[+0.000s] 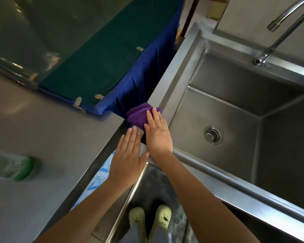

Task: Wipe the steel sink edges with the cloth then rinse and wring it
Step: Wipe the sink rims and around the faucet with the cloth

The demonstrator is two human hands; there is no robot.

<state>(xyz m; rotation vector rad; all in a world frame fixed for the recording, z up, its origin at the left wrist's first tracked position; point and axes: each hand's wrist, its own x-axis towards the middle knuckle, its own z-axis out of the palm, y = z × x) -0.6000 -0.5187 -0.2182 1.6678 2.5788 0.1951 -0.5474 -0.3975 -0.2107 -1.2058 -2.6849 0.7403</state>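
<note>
A purple cloth (136, 115) lies folded over the left rim of the steel sink (167, 79), near the front left corner. My right hand (157, 132) lies flat on the cloth with fingers straight, pressing it onto the rim. My left hand (129, 153) rests flat beside it on the corner of the rim, fingertips touching the cloth's near edge. The basin is dry-looking with a round drain (213, 135) in its floor. A curved steel faucet (279, 30) stands at the back right, with no water running.
A grey counter (42, 128) adjoins the sink on the left, with a green bottle (12, 168) lying on it. Behind it is a green mat (95, 58) edged with blue fabric (139, 88). My feet in pale green shoes (150, 218) stand on the floor below.
</note>
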